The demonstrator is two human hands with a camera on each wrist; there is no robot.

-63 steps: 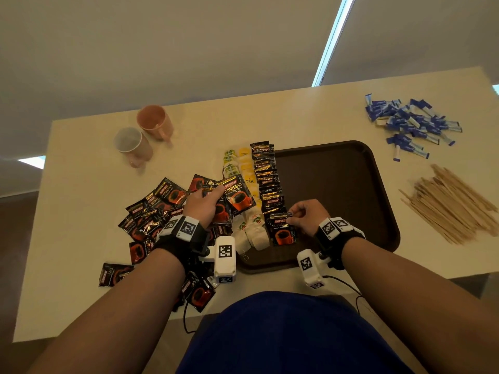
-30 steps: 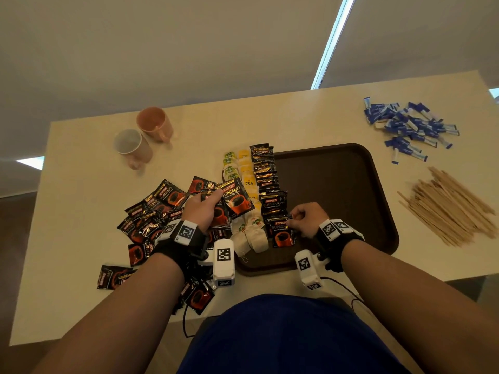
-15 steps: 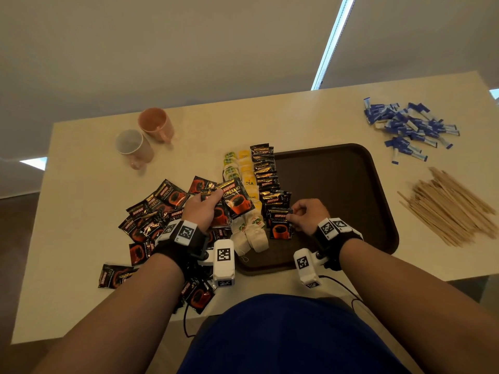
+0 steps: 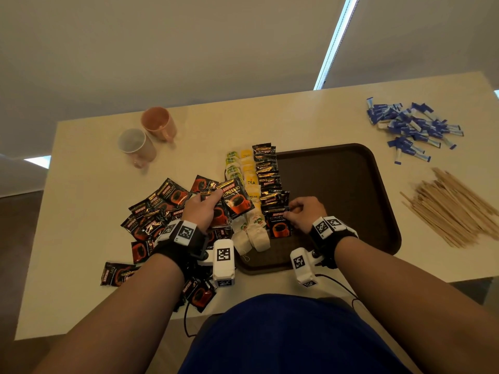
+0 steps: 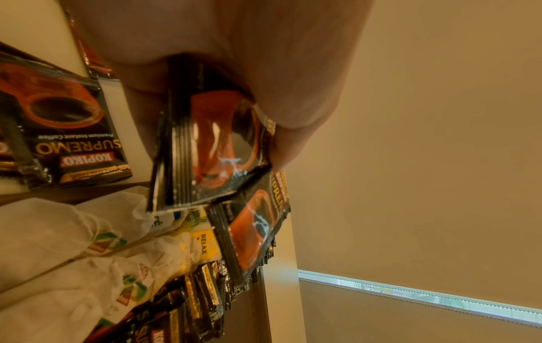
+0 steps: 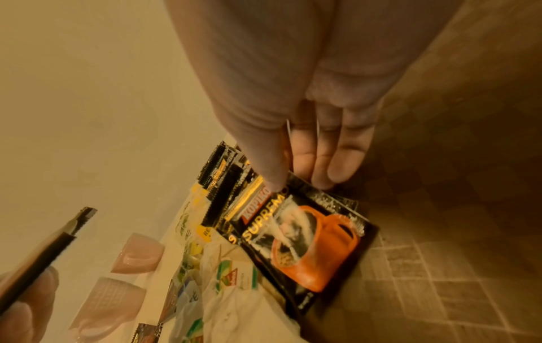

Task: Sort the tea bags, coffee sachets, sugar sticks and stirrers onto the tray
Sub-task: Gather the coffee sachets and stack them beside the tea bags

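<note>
A brown tray (image 4: 351, 184) lies in front of me. Along its left side run a row of tea bags (image 4: 243, 168) and a row of overlapping black coffee sachets (image 4: 266, 168). My left hand (image 4: 202, 209) grips a small stack of coffee sachets (image 5: 211, 148) over the tray's left edge, the top sachet (image 4: 237, 201) fanned out. My right hand (image 4: 302, 214) pinches the top edge of one coffee sachet (image 4: 279, 225) that lies flat at the near end of the sachet row; the right wrist view shows this sachet (image 6: 308, 243) under thumb and fingertips.
Loose coffee sachets (image 4: 154, 211) are heaped on the table left of the tray. Loose white tea bags (image 4: 253, 236) lie at the tray's near left corner. Blue sugar sticks (image 4: 410, 128) and wooden stirrers (image 4: 453, 209) lie to the right. Two mugs (image 4: 148, 133) stand at the far left.
My right hand has nudged its sachet a little farther up against the row. The left hand has stayed in place with its stack.
</note>
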